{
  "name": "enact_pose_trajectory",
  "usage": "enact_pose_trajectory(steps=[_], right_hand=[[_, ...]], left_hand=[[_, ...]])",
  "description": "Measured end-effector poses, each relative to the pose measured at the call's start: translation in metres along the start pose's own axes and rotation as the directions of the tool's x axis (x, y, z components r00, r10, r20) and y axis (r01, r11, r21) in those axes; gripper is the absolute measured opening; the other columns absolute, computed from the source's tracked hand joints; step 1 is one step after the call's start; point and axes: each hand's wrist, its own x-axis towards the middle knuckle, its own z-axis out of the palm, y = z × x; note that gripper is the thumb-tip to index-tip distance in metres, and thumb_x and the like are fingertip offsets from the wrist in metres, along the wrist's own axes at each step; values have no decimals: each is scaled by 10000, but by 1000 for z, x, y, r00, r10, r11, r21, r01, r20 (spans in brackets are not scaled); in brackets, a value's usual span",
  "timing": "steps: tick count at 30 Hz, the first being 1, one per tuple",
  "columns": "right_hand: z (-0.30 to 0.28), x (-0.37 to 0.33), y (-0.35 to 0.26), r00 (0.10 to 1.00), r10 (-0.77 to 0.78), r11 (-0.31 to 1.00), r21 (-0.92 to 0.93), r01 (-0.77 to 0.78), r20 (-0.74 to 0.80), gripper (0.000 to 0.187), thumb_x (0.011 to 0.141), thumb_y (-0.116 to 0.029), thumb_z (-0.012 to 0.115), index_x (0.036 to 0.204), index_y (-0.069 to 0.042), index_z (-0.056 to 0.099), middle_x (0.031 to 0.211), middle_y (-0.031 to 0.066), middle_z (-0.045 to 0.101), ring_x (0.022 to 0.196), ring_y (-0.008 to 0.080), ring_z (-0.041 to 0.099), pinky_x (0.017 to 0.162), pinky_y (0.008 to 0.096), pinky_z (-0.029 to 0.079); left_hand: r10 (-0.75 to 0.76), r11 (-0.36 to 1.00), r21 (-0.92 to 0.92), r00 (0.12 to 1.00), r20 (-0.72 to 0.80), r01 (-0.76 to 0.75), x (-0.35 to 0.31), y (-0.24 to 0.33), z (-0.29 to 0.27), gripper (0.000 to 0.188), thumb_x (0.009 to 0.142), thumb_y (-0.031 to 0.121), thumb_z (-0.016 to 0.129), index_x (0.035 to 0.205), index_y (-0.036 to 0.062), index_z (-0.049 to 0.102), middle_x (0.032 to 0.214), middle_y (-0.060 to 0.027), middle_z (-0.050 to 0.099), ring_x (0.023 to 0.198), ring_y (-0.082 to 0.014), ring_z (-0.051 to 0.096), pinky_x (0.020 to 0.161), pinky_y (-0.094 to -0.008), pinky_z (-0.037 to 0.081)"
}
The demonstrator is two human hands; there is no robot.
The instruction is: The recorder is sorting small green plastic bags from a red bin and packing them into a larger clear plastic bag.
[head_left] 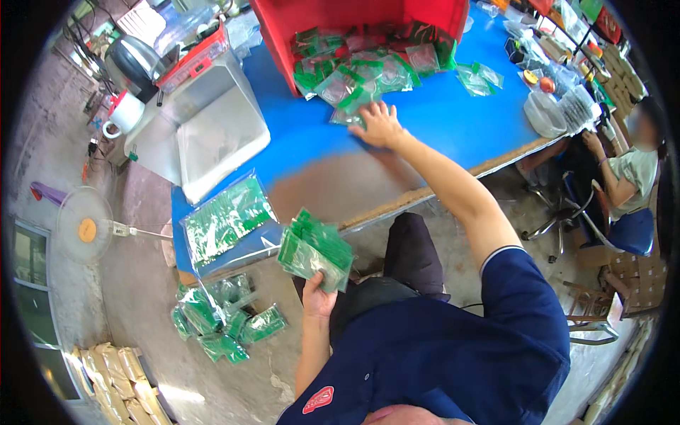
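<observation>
My left hand (320, 297) is closed round the lower end of a stack of small green-and-clear plastic packets (316, 249), held fanned out in front of my lap, off the table's near edge. My right arm reaches across the blue table. There my right hand (380, 126), fingers spread, rests on or just over the loose packets (354, 98) that spill from the mouth of a red bin (278, 49). Whether its fingertips press on a packet I cannot tell. More green-edged packets lie heaped inside the bin.
A large clear bag of green packets (228, 221) lies at the table's left corner, beside a translucent box (234, 142). Several filled bags (225, 315) are piled on the floor below. A kettle (131, 64), a white mug (126, 113) and a fan (85, 228) stand left. Another person sits at right.
</observation>
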Motion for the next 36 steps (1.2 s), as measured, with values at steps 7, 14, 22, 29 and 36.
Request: enact_pose_trajectory(steps=[7,14,22,29,36], right_hand=[[-23,-157,-110,864,-502,860,93,502,-23,427,907,-268,626,1261,-34,584,1175,236,563,1130,385,536,951,524,441],[3,-71,-91,745,-626,670,328,666,-231,324,891,-109,569,1198,-17,624,1311,199,585,1178,394,575,982,476,483],[-18,-87,-72,767,-623,768,-66,637,155,395,908,-300,603,1179,-13,617,1096,193,620,1057,320,625,876,478,523],[-14,-127,-90,893,-298,890,437,132,338,430,886,-403,675,907,25,642,787,262,678,720,418,682,659,498,558],[-16,84,35,925,-125,983,84,166,-359,830,754,-676,712,1373,-147,556,1381,277,517,1244,468,508,1035,567,420]], left_hand=[[37,991,-132,999,-7,-38,6,6,0,677,890,110,682,1482,44,361,1485,-141,469,1380,-354,435,1190,-610,268],[41,998,-49,999,-10,-42,4,5,48,582,913,94,657,1446,57,425,1419,-106,527,1342,-298,482,1136,-491,401],[57,994,-96,998,33,-53,-9,0,20,610,833,128,728,1391,53,493,1354,-112,587,1289,-300,537,1138,-466,407],[12,999,37,999,-48,-10,17,-9,43,630,866,79,689,1440,53,430,1397,-109,544,1314,-298,508,1146,-474,388],[-49,997,51,995,-91,54,8,-7,42,729,818,93,746,1458,43,401,1428,-92,511,1347,-295,473,1164,-481,350]])
